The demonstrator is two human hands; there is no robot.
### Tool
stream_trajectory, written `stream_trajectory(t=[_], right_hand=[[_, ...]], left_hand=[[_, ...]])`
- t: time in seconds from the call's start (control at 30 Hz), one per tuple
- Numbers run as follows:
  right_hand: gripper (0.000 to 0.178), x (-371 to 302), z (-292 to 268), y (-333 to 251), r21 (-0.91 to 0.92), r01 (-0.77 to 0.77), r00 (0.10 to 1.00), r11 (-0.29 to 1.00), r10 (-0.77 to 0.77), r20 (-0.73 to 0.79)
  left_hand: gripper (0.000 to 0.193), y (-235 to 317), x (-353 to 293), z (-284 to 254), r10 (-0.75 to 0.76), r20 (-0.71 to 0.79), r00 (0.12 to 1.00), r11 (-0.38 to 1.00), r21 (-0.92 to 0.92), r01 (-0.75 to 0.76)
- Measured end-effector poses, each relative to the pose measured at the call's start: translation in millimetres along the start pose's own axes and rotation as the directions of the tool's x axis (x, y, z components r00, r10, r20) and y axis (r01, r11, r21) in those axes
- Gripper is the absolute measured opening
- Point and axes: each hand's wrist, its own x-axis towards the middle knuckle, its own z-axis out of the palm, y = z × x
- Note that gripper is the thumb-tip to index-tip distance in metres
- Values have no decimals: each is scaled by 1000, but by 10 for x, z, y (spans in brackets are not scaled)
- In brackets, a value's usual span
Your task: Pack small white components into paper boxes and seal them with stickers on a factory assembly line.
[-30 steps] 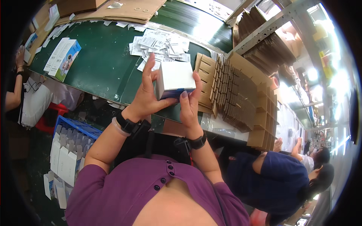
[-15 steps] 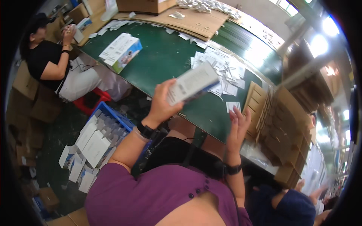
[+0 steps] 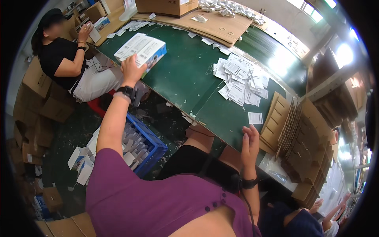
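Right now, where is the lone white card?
In the head view, right of centre, the card lies on the green table just beyond the right hand, nearer than the card pile and left of the cardboard dividers.

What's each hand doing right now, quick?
Left hand: touching the printed cartons; can't tell whether it's gripping one.
Right hand: open, holding nothing, just below a single white paper label.
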Motion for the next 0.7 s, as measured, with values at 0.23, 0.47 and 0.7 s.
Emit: stream_trajectory(t=[0.23, 0.47, 0.7], right_hand=[[34, -3, 8, 15, 3, 26, 1000, 1000, -26, 16], [31, -52, 56, 56, -136, 43, 996, 990, -32, 82], [30, -20, 0, 51, -70, 11, 995, 997, -4, 96]], left_hand=[[66, -800, 635, 406, -106, -44, 993, 994, 32, 107], [65, -780, 636, 382, -330, -30, 943, 937, 108, 331], [40, -1005, -678, -391, -244, 21, 970, 796, -568, 212]])
